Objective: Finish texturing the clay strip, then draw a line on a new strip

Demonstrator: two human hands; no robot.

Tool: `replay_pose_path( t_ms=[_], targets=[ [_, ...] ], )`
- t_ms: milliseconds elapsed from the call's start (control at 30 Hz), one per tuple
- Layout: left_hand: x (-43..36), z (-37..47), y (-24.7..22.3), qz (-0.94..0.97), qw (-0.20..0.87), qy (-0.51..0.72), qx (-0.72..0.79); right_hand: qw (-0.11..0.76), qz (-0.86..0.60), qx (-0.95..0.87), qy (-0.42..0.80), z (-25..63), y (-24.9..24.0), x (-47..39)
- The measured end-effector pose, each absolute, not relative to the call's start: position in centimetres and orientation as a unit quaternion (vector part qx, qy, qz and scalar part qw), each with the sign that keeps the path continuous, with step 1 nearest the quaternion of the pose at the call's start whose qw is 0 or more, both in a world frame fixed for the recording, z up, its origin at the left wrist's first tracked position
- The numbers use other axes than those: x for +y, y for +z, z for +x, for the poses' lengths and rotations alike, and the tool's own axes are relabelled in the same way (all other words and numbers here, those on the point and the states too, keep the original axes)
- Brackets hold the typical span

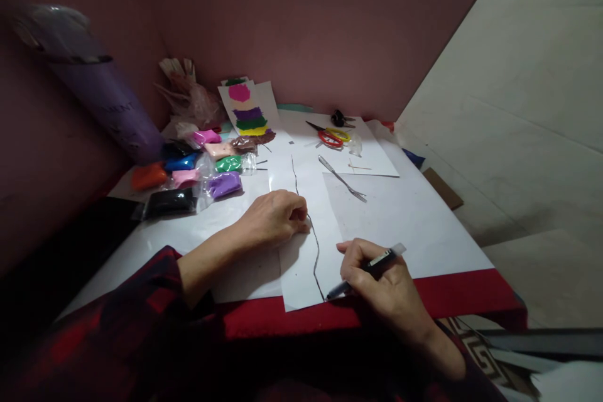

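Observation:
A narrow sheet of white paper [301, 276] lies lengthwise in front of me, its near end reaching past the table edge. A wavy black line [316, 251] runs down the sheet. My right hand [377, 276] is closed around a black marker pen [377, 262], whose tip touches the paper at the line's near end. My left hand [277, 217] rests on the sheet just left of the line, fingers curled inward; what they hold, if anything, is hidden.
Small bags of coloured clay, including a purple one [225, 185], lie at the left. A fork [342, 178], scissors [330, 135] and a colour-striped card [245, 107] are farther back. A purple cylinder [106, 100] stands at the far left. The red cloth [452, 292] shows along the table edge.

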State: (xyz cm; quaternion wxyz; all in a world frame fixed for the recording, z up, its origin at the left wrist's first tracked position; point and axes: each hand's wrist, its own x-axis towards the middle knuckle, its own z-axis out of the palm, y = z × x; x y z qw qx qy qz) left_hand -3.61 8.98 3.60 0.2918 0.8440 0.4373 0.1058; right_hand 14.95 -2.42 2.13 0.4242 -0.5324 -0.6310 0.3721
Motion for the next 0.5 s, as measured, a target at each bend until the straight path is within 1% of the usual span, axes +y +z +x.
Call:
replay_pose_path(
  t_ms=[100, 200, 400, 500],
  targets=[
    [9.02, -3.63, 3.51, 0.845, 0.291, 0.108, 0.436, 0.423, -0.53, -0.636, 0.37, 15.07, 2.05, -2.38],
    [9.04, -3.64, 3.5, 0.846, 0.289, 0.106, 0.436, 0.439, -0.53, -0.619, 0.379, 15.21, 1.93, -2.39],
    [9.05, -3.67, 3.55, 0.844, 0.292, 0.101, 0.438, 0.437, -0.583, -0.579, 0.365, 14.92, 2.04, -2.55],
    [9.09, -3.7, 3.53, 0.846, 0.293, 0.102, 0.433, 0.448, -0.569, -0.56, 0.403, 14.61, 2.1, -2.62]
  ],
)
